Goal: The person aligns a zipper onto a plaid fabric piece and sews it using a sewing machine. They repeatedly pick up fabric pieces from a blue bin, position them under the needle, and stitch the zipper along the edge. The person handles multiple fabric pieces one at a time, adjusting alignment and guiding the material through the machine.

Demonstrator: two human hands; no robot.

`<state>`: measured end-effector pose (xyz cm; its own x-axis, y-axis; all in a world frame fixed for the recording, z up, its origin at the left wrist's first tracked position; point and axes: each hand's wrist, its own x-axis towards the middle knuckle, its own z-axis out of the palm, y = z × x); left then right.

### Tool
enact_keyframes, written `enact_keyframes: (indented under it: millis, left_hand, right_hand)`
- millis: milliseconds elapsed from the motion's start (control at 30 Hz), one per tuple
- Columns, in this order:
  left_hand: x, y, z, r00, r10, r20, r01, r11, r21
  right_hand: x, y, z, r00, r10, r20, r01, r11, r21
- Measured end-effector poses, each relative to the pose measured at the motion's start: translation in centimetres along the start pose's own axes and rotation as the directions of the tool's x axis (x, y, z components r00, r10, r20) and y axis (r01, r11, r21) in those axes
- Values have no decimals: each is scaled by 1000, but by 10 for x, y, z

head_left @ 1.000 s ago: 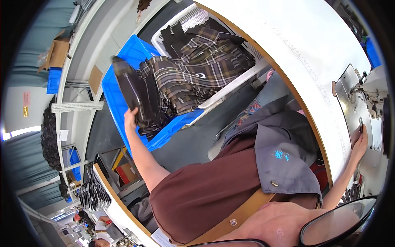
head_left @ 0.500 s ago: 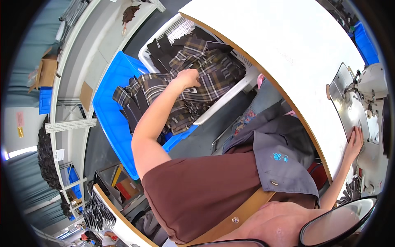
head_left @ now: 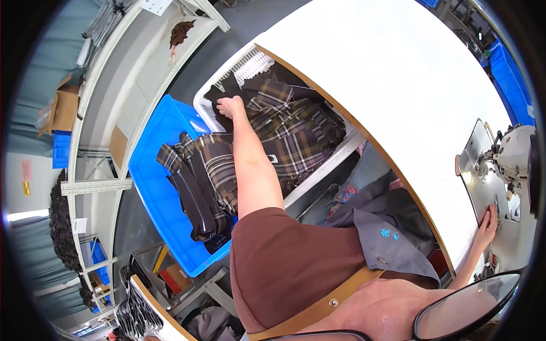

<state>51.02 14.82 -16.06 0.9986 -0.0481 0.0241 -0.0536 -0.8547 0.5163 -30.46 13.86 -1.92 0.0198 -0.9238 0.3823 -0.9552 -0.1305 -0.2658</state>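
Note:
My left arm stretches out to a white plastic basket (head_left: pixel 203 103) at the far left of the table. There my left hand (head_left: pixel 230 106) has its fingers closed on a piece of black cloth (head_left: pixel 224 121) at the basket's side. Brown plaid cloth (head_left: pixel 293 133) with white stripes lies heaped in the basket, beside and under my forearm. On the right, my right hand (head_left: pixel 485 228) lies with fingers stretched out at the metal bed plate (head_left: pixel 475 162) of a sewing machine (head_left: pixel 515 149); it holds nothing that I can see.
A blue bin (head_left: pixel 162 207) with more plaid and black pieces adjoins the basket. The white tabletop (head_left: pixel 398 74) has a brown edge between basket and machine. White shelving (head_left: pixel 96 186) stands at the left, and black hanging items (head_left: pixel 136 312) show at the lower left.
My left hand has moved from the plaid cloth, away and to the left, to the black cloth at the basket's side. My right hand stays by the machine. The view has shifted slightly.

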Motion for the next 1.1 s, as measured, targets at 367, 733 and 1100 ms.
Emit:
enact_keyframes:
  millis: [367, 733, 1100]
  left_hand:
    - [83, -45, 24, 930, -11, 367, 72, 986, -153]
    - [105, -38, -3, 781, 135, 609, -256, 960, 117]
    - [109, -39, 10, 666, 146, 732, -72, 989, -131]
  right_hand:
    - [4, 4, 4, 1000, 19, 7, -20, 999, 31]
    - [8, 5, 6, 1000, 2, -3, -2, 1000, 1]
    - [3, 8, 2, 1000, -2, -25, 0, 998, -59]
